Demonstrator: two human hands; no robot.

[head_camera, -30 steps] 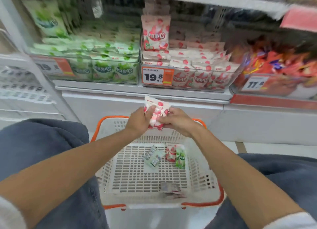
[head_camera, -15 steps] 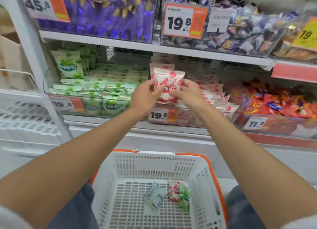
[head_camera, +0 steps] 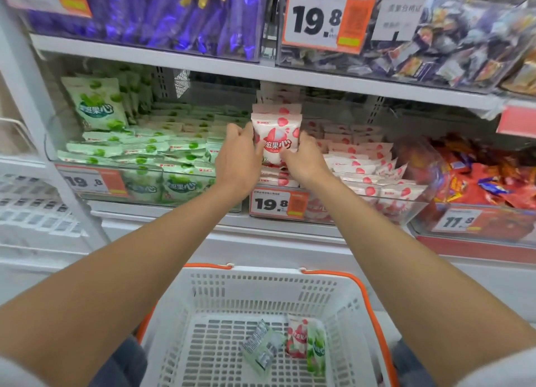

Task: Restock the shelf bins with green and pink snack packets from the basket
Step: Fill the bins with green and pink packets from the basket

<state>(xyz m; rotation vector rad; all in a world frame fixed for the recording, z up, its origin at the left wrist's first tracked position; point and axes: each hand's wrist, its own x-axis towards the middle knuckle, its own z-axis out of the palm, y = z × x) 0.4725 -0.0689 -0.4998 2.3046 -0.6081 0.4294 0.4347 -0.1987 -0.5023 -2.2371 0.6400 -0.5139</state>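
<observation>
Head view: gripping upright pink-and-white snack packet (head_camera: 276,142) at 12 o'clock over clear plastic bin (head_camera: 413,209), left hand (head_camera: 238,158) and right hand (head_camera: 305,160) curled on its edges. Seat against rear stack (head_camera: 277,108); release both sides together.

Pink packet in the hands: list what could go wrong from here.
The left hand and right hand hold the pink packet upright over flat stacks in the pink bin; released, it may topple forward.
It is next to the green bin and could slip across.
The face-down packet in the basket may be sorted into the wrong bin.
</observation>
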